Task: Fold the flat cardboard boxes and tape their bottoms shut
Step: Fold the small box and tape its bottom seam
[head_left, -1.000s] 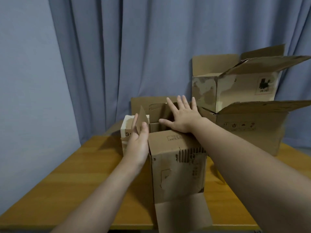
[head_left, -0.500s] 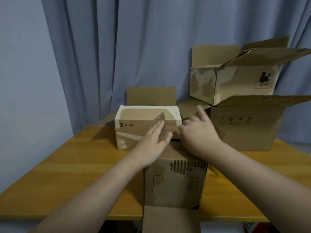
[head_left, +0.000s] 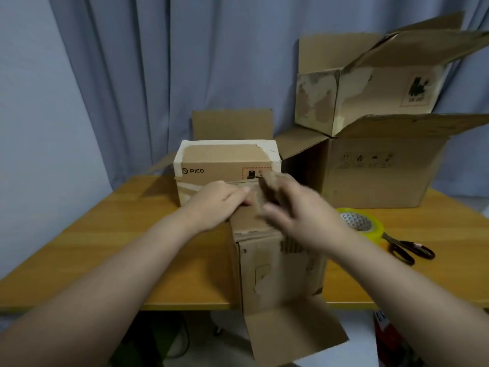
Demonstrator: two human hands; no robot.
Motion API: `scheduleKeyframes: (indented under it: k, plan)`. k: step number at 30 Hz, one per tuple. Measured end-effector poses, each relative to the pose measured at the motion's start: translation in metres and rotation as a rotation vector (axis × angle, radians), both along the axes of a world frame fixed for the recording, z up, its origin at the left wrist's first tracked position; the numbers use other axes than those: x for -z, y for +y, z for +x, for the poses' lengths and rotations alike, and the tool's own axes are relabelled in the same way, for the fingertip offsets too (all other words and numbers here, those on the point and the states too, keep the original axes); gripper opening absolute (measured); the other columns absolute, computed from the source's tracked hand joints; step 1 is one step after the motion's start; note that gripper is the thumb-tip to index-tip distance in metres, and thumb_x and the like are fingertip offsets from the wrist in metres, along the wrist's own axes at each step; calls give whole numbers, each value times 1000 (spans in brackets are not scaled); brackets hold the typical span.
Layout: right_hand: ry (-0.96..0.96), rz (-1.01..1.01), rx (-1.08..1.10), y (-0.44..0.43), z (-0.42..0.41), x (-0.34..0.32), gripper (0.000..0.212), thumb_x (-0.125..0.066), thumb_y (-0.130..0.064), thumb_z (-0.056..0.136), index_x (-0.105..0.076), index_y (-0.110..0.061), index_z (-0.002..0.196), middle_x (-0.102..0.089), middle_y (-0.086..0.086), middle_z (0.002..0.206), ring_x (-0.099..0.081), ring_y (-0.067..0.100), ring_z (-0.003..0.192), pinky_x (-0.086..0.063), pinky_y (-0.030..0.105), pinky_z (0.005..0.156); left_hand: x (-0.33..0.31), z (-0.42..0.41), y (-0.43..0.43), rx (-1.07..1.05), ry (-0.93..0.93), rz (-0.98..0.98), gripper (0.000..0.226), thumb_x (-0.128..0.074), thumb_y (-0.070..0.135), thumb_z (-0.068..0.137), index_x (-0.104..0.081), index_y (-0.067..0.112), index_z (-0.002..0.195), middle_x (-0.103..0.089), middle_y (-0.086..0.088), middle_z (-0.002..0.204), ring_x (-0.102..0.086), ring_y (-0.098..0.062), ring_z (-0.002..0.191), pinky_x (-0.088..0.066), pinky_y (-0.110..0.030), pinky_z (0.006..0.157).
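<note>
left hand (head_left: 214,205), right hand (head_left: 304,221), bare forearms (head_left: 148,250)

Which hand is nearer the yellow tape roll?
Right. The right hand is just left of the tape roll; the left hand is farther left, across the cardboard box.

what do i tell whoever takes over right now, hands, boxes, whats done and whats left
Left grip: fingers curled on a top flap of the front box.
Right grip: blurred, seems to pinch a raised flap of the same box.
Front box stands at the table near edge, one flap hanging off.
Tape roll and scissors lie right of it.
Done: box squared up. Left: close the flaps, tape them.
</note>
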State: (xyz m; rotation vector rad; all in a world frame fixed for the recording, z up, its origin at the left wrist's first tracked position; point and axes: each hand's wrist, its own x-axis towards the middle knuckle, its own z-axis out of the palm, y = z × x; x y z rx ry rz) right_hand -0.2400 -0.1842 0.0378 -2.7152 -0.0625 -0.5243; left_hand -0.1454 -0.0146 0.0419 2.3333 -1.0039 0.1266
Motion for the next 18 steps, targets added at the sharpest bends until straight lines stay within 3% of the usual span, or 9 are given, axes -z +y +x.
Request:
scheduleKeyframes:
  k: [2,4,5,7,9,12,15,18]
  plan:
    - [87,-192,42,6,4,11,99,1,-84,71,-39,-29,143,-36,-4,151,-29,21,141,-21,47,115,12,2,9,37,-51,-25,42,-40,46,94,-74,23,101,-69,5,98,-52,-6,98,-42,-27,87]
    - [-26,-203,93,3,9,13,102,9,-83,74,-57,-29,129,-54,-2,137,-45,20,127,-34,41,104,20,1,17,70,-38,-46,35,-40,48,86,-66,37,107,-61,25,97,-45,5,101,-36,-13,84]
    - [-115,-240,95,4,10,14,98,8,-78,76,-64,-28,118,-63,-3,121,-55,19,113,-41,35,90,21,1,20,88,-42,-37,33,-41,47,85,-61,42,111,-55,33,99,-42,7,104,-33,-8,84]
    - [-215,-295,83,5,15,20,89,4,-70,81,-71,-26,101,-69,-4,92,-61,14,83,-38,28,64,20,3,23,129,-108,30,40,-39,57,85,-56,44,119,-49,39,109,-39,7,106,-30,-7,85]
    - [-213,-297,84,6,21,24,84,1,-67,84,-72,-26,95,-68,-5,79,-60,12,69,-37,27,54,20,8,25,142,-213,154,59,-29,69,83,-52,41,129,-48,31,122,-33,1,112,-26,-14,89]
    - [-253,-245,95,4,26,27,77,-4,-65,86,-71,-28,102,-70,-5,83,-62,13,72,-48,28,56,16,22,19,157,-333,323,81,-10,81,78,-35,40,143,-32,16,148,-20,-4,133,-16,-27,104]
    - [-310,-172,19,-2,29,31,55,-24,-50,87,-69,-27,109,-72,-3,92,-63,15,79,-46,26,59,7,33,6,258,-308,446,80,-9,77,81,-13,38,150,-3,15,158,4,0,143,3,-29,117]
    - [-342,-37,-95,-18,29,31,48,-30,-38,82,-73,-24,97,-73,-5,91,-65,15,81,-51,31,65,4,37,-7,267,-186,491,81,-5,80,77,-9,41,148,-6,13,159,0,1,143,0,-31,120]
